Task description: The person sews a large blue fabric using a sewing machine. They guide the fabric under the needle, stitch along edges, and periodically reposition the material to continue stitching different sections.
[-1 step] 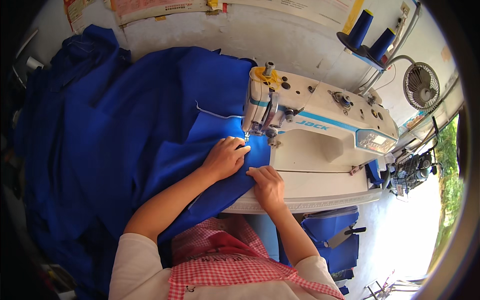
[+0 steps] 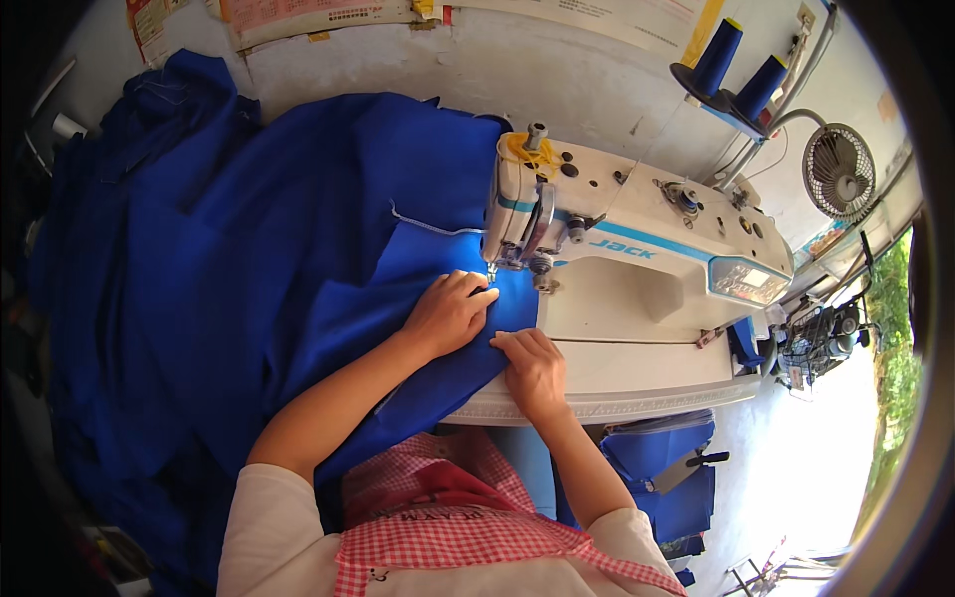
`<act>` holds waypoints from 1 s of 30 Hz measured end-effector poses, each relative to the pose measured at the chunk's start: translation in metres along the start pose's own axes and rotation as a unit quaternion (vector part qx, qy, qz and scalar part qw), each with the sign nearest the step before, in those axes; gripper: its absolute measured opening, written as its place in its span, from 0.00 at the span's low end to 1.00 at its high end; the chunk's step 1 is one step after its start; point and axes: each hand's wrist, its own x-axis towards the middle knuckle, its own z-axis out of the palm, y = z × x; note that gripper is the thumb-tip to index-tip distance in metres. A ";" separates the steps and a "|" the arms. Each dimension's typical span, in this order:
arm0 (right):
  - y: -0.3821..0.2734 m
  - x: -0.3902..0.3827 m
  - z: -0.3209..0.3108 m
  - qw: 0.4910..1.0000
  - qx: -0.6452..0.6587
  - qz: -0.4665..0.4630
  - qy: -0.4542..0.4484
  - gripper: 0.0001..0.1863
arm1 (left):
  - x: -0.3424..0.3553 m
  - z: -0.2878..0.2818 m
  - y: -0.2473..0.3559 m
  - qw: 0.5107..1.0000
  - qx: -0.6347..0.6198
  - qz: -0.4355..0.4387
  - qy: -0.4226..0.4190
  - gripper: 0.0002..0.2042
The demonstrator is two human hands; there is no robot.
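Note:
A large spread of blue fabric [image 2: 308,249] covers the left of the sewing table and runs under the needle end of a white sewing machine [image 2: 637,234]. Just in front of the lit presser foot [image 2: 491,271], my left hand [image 2: 450,313] has its fingers curled together on the cloth, gripping it. Lower and to the right, my right hand [image 2: 535,370] pinches the fabric's right edge between thumb and fingers. A pale cord [image 2: 433,229] lies on the cloth left of the needle. What is under my fingers is hidden.
Two blue thread cones [image 2: 718,58] stand on a holder behind the machine, with a small fan [image 2: 839,173] at the right. The table's front edge [image 2: 617,406] curves below the machine. Folded blue pieces [image 2: 662,448] and a dark-handled blade-like tool [image 2: 681,471] sit below it.

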 end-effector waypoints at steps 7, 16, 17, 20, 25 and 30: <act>0.000 0.001 0.004 1.000 0.003 0.002 0.018 0.13 | 0.000 0.001 -0.003 0.999 0.000 0.042 0.016 0.13; 0.001 0.001 0.004 1.000 0.004 -0.003 0.023 0.13 | -0.002 0.004 -0.006 0.997 -0.018 0.073 0.027 0.12; 0.002 0.001 0.005 1.000 0.005 -0.004 0.021 0.13 | -0.001 0.004 -0.006 0.997 -0.020 0.074 0.025 0.12; 0.002 0.003 0.005 1.000 0.003 -0.005 0.016 0.13 | 0.001 0.004 -0.011 0.996 -0.031 0.086 0.016 0.13; 0.001 0.010 0.012 1.000 0.010 -0.002 0.016 0.14 | 0.010 -0.003 -0.026 0.993 -0.049 0.102 -0.010 0.11; 0.007 0.007 0.014 0.999 0.022 0.011 0.033 0.15 | -0.018 -0.005 0.007 0.993 -0.111 0.004 -0.028 0.19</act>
